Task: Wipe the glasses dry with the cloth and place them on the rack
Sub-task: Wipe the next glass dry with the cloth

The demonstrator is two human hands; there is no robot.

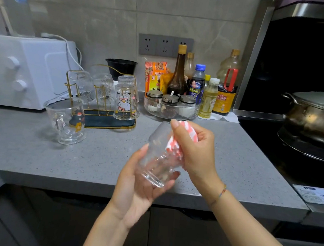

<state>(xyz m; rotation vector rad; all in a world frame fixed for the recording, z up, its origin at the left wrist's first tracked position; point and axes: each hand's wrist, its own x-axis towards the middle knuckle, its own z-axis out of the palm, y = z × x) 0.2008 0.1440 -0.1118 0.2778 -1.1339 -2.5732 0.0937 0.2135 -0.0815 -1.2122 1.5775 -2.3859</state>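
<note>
My left hand (138, 181) grips a clear glass (157, 157) by its base, tilted over the counter's front part. My right hand (196, 147) holds a red-and-white cloth (175, 145) and presses it against the glass's side. At the back left stands a gold wire rack (100, 105) on a dark tray, with several glasses upside down on it, one with a cartoon cat print (126, 102). Another printed glass (67, 120) stands upright on the counter just left of the rack.
A white oven (24, 71) sits at the far left. Sauce bottles (198, 82) and a clear tray of spice jars (170, 108) line the back wall. A lidded metal pot (314, 114) stands on the stove at the right. The grey counter (37, 151) ends near me.
</note>
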